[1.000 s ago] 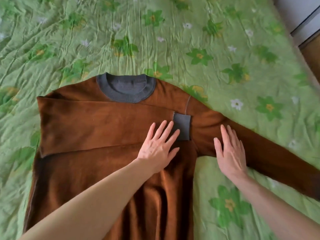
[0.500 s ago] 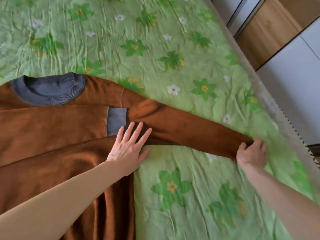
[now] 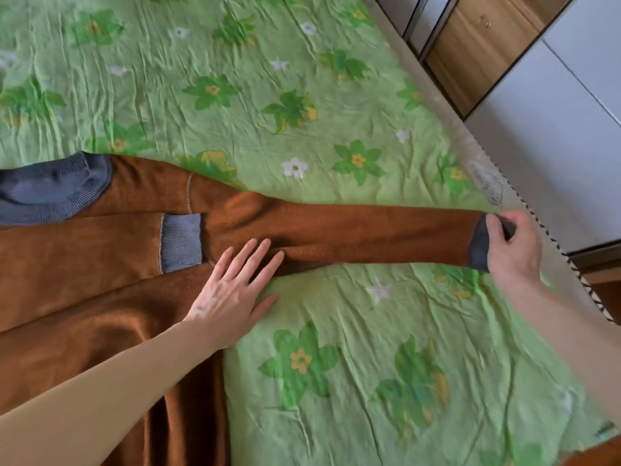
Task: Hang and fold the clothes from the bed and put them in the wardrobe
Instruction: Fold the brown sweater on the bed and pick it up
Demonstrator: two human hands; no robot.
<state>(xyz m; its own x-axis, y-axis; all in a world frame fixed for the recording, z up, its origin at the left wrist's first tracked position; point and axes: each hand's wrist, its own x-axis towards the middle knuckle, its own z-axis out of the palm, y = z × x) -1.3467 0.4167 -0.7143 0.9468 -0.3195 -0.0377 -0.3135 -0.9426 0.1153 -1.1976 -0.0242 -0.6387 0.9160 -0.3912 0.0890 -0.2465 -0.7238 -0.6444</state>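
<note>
While left hand [image 3: 232, 294] presses sweater [image 3: 100, 297] flat, right hand [image 3: 514, 250] pinches cuff [image 3: 479, 245].

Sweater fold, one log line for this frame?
step: fold sleeve | left hand: flat on sweater | right hand: pinching cuff | sleeve: outstretched

Both forearms are bare, with no sleeve in view on either; the left hand [image 3: 232, 297], entering from 8 o'clock, and the right hand [image 3: 514, 250], entering from 4 o'clock, wear no gloves, rings or watch
</note>
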